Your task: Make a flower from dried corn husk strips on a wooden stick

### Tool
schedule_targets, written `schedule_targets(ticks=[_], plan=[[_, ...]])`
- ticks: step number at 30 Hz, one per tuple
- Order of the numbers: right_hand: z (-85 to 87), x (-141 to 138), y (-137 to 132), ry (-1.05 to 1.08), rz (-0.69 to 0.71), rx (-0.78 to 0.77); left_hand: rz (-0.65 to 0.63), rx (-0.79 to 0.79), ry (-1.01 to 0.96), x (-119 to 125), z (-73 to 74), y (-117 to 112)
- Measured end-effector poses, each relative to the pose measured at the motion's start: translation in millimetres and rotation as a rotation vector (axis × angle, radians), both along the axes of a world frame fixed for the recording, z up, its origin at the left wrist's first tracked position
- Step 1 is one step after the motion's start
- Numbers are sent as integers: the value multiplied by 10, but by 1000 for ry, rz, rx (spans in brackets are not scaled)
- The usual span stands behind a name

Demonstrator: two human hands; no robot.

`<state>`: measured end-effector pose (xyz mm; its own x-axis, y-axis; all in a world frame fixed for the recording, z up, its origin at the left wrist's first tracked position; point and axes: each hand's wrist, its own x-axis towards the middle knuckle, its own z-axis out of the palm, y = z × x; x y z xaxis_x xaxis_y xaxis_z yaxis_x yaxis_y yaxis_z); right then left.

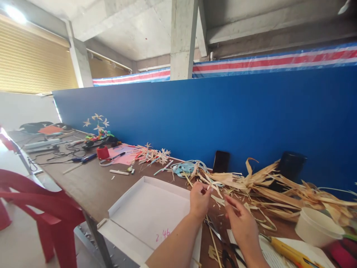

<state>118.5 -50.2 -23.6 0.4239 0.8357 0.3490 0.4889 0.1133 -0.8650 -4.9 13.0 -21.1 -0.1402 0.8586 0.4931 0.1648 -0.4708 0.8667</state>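
My left hand (199,199) is closed in a pinch on a pale corn-husk flower (214,184), whose narrow petals spread beyond the fingertips. A thin straw-coloured stem (214,242) runs down below that hand. Just to the right, my right hand (242,221) has its fingers bent and their tips close together near the petals; whatever they pinch, if anything, is too small to make out. Dry corn husks (251,180) lie behind both hands. Scissors (214,229) rest on the table between my forearms, partly hidden by the right one.
An open white box (156,208) lies left of my hands. At right are a yellow glue gun (290,253) and a white tub (318,227). A phone (221,161) leans on the blue partition (167,115). Finished flowers (152,153) and a red chair (47,208) are farther left.
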Motion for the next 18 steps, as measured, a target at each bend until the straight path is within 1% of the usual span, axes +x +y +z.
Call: schedule_targets(ticks=[3, 6, 9, 11, 14, 18], plan=[[86, -23, -56, -33, -86, 66, -1, 58, 90, -8, 18, -39], [140, -31, -100, -63, -164, 190, -1, 104, 166, -14, 25, -72], [178, -33, -129, -117, -170, 325, 8, 159, 256, -17, 23, -96], [199, -40, -143, -165, -155, 379, 27, 188, 321, -18, 23, -107], [217, -60, -156, -215, -125, 375, 48, 220, 404, -16, 28, -122], [213, -83, -157, -256, -96, 297, 47, 260, 481, -11, 46, -145]])
